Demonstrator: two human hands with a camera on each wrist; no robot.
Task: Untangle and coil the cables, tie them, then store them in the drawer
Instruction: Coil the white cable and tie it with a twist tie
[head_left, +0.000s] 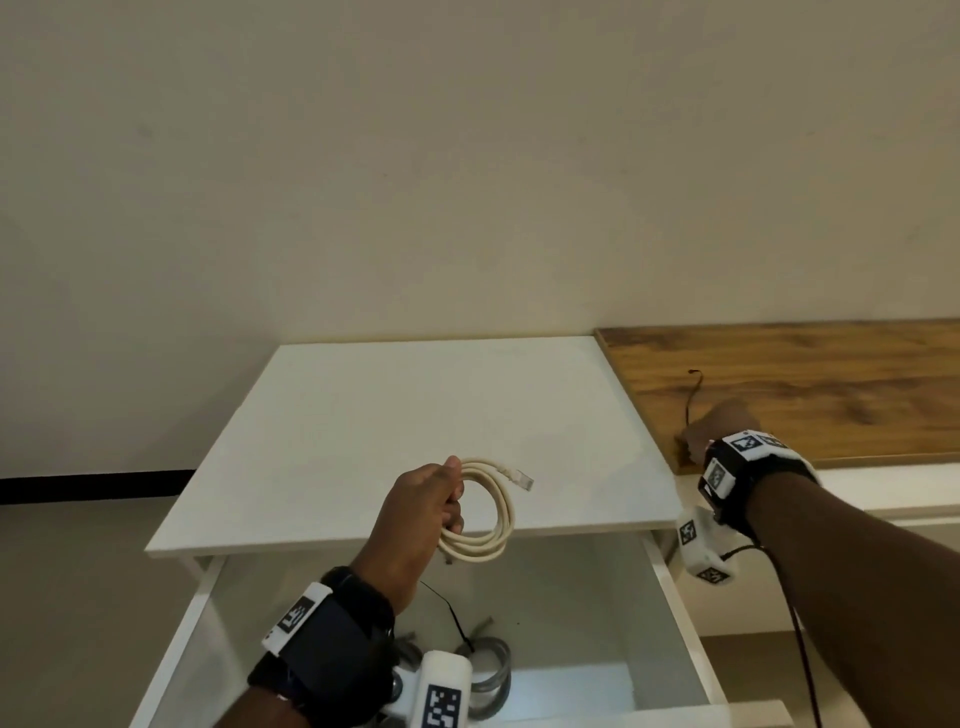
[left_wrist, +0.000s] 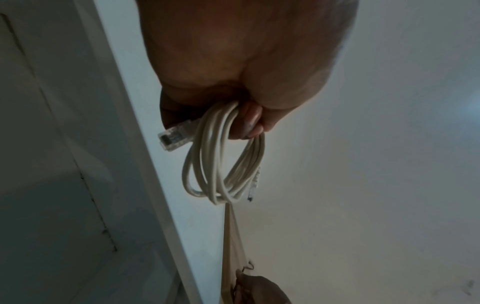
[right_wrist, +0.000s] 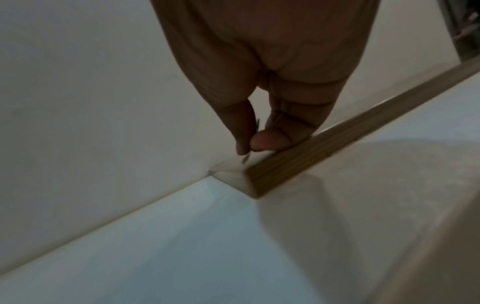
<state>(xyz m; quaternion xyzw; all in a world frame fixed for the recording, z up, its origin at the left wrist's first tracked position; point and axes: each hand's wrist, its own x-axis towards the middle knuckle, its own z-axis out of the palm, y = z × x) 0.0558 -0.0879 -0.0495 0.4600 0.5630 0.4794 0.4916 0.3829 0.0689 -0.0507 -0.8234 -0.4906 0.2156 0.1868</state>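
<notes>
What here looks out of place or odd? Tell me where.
Nothing is damaged or spilled. The white cable coil in the left hand carries no visible tie, its plug sticking out loose. The right hand pinches a thin dark tie on the wooden top, beside the open drawer.

1. It looks like a plain room in a home or small office.
2. A white cabinet (head_left: 415, 415) stands against a bare cream wall (head_left: 415, 156).
3. Its drawer (head_left: 680, 623) is pulled open, with a coiled grey cable (head_left: 488, 670) inside.
4. A wood-grain desk (head_left: 831, 384) adjoins the cabinet on the right.
5. A dark skirting strip (head_left: 93, 486) runs along the wall's foot.
</notes>
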